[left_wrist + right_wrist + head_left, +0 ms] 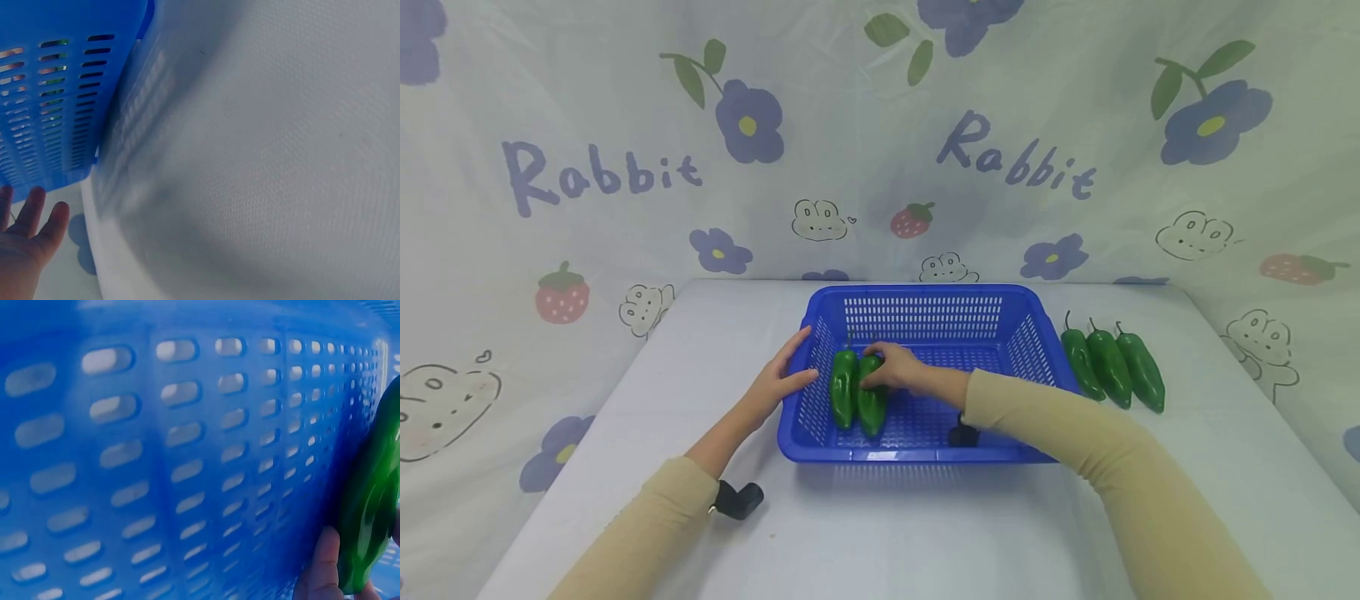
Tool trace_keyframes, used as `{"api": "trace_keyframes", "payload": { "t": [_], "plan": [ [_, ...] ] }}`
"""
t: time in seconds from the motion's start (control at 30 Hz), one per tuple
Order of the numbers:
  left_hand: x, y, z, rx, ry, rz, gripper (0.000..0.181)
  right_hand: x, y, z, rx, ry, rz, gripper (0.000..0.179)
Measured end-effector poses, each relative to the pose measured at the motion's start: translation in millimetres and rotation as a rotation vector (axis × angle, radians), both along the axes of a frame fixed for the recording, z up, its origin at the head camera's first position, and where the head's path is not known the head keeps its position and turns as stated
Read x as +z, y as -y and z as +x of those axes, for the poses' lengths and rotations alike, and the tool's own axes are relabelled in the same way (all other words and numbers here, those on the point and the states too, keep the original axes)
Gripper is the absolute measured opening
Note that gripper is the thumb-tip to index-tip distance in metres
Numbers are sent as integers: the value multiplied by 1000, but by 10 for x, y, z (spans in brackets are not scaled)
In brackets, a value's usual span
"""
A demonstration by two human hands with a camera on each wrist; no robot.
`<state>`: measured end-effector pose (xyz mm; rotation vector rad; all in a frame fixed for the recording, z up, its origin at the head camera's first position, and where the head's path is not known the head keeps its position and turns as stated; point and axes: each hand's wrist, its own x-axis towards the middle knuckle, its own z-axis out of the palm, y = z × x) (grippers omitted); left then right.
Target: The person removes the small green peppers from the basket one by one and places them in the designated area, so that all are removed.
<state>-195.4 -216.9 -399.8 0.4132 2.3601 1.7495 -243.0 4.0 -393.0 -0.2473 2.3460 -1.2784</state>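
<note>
1. Clock directions run around the centre of the blue basket (pixel 887 456) in the head view, with 12 pointing away from the person. The right hand (pixel 901 368) pinches a green pepper (pixel 872 408) between thumb and fingers, inside the basket toward 8 to 9 o'clock.
2. A second pepper (pixel 842 392) lies alongside it at 9, between it and the side wall.
3. At the 9 o'clock rim, the left hand (pixel 771 387) holds its fingers straight and spread wide, the thumb reaching over the edge.
4. Three more peppers (pixel 1111 367) lie side by side on the white table (pixel 880 533) at 3, the innermost just beside the rim.
5. Slotted floor shows from 12 around to 2; the far rim stands near the table's back edge. White tabletop shows at 6 and at 10.
6. The right forearm crosses the rim at 4, hiding part of it. A black wrist device (pixel 962 436) is partly visible at 5.
7. The right fingers cover the held pepper's upper part; whether it touches the floor is hard to tell.
8. The right-wrist view cuts that pepper off at 3; the left-wrist view cuts off the left hand at 8.
</note>
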Motion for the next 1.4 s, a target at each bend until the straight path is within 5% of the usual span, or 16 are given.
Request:
{"api": "trace_keyframes", "payload": {
  "t": [0.67,1.4],
  "plan": [
    [-23,0,-13,9,-2,-15,71,236,-259,-26,18,91,-123,64],
    [-5,-9,1,14,-15,-30,70,707,-756,68,12,58,-178,63]
  ]
}}
